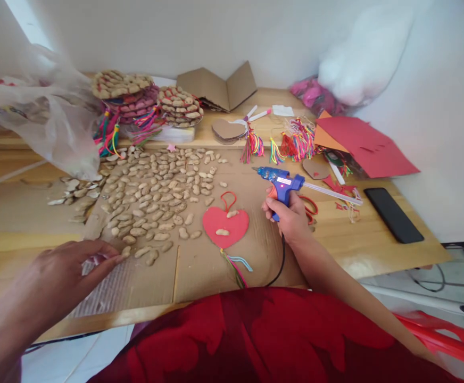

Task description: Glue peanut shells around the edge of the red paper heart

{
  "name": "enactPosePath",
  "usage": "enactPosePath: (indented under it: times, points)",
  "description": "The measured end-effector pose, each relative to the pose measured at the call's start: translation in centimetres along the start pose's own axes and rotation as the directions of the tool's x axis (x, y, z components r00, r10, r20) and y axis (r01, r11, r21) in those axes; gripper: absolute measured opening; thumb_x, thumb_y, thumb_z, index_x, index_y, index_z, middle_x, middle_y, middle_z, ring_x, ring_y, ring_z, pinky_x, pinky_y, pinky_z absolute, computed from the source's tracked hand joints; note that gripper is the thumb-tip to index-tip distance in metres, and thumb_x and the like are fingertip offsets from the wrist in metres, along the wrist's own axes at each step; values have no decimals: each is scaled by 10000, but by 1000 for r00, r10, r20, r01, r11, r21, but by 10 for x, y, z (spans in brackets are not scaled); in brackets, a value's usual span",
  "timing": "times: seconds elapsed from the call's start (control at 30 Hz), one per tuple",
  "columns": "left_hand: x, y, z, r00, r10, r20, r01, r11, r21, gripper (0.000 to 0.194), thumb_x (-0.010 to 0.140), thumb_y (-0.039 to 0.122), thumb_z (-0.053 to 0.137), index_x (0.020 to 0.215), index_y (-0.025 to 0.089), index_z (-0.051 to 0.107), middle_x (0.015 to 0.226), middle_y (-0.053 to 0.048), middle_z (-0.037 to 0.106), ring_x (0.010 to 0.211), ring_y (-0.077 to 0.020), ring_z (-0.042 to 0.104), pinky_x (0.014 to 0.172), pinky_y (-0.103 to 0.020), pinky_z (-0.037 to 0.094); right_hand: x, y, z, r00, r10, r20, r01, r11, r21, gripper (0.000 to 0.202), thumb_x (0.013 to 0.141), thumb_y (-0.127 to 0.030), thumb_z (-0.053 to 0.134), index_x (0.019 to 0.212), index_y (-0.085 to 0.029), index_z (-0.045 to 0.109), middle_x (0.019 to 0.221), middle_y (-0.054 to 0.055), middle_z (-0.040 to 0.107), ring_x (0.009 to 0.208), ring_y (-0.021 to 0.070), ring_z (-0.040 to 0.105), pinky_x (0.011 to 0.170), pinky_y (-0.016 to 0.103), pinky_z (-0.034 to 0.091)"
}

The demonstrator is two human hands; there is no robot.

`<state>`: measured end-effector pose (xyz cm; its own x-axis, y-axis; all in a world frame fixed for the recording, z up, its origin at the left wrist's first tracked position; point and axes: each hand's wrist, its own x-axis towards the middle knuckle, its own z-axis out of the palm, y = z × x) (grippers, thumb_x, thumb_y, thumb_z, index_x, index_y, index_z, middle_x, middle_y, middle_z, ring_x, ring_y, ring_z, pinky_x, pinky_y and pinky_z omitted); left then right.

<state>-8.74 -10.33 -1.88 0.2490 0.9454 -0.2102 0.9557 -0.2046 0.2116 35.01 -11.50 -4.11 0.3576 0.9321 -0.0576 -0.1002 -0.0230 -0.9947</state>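
Note:
My right hand (pixel 290 213) is wrapped round the handle of a blue glue gun (pixel 280 183), its nozzle pointing left and a clear glue stick out of its back. A red heart (pixel 212 218) with a red loop and coloured tassel strings lies on the cardboard (pixel 200 271) left of that hand. Two peanuts rest on the heart, one near its middle (pixel 223 232) and one near the top. At the lower left edge of the spread of peanuts (pixel 164 186), my left hand (pixel 84 266) pinches a peanut (pixel 125 251) between thumb and fingertips.
Finished peanut hearts (pixel 122 85) are stacked at the back left beside a plastic bag (pixel 52 122). Tassels (pixel 299 138), red sheets (pixel 367 143), scissors (pixel 311 207) and a black phone (pixel 394 214) lie on the right. The gun's cord (pixel 282 260) runs toward my body.

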Motion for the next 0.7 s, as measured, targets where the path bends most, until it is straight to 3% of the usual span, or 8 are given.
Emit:
enactPosePath:
  times: [0.13, 0.3, 0.47, 0.6, 0.7]
  points:
    - [-3, 4, -2, 995, 3, -100, -12, 996, -91, 374, 876, 584, 543, 831, 300, 782, 891, -2, 831, 790, -260, 762, 785, -359, 587, -1, -3, 0, 1000, 8, -14, -8, 1000, -19, 301, 748, -354, 779, 979, -228, 634, 649, -48, 687, 493, 105, 541, 480, 247, 364]
    - [-7, 17, -7, 969, 171, -180, -202, 964, -173, 323, 952, 458, 582, 1046, 245, 805, 1077, -65, 832, 965, -237, 764, 959, -359, 583, -3, -6, 2, 997, 6, -83, -10, 999, -50, 321, 685, -300, 810, 946, -229, 637, 623, -52, 681, 486, 108, 539, 466, 238, 349]
    - [-6, 16, -4, 946, 237, -222, -279, 943, -183, 241, 978, 320, 588, 1051, 227, 798, 987, -59, 806, 915, -208, 736, 886, -335, 576, -1, -8, 6, 996, 17, -90, -22, 999, -45, 331, 631, -254, 816, 918, -227, 653, 620, -34, 689, 486, 120, 546, 481, 257, 352]
    - [-8, 13, -1, 940, 252, -229, -295, 938, -182, 140, 970, 301, 658, 951, 222, 772, 893, -41, 768, 881, -203, 706, 845, -331, 554, -2, -10, 8, 993, 14, -118, -22, 998, -67, 289, 628, -225, 810, 893, -227, 695, 632, 0, 683, 506, 137, 557, 514, 305, 352]
    - [-10, 13, -3, 939, 244, -242, -292, 939, -183, 120, 964, 305, 695, 1005, 215, 763, 902, -44, 758, 885, -204, 700, 856, -339, 555, -3, -9, 8, 990, 11, -137, -23, 997, -80, 282, 620, -193, 805, 882, -240, 711, 639, 14, 674, 533, 160, 565, 537, 338, 363]
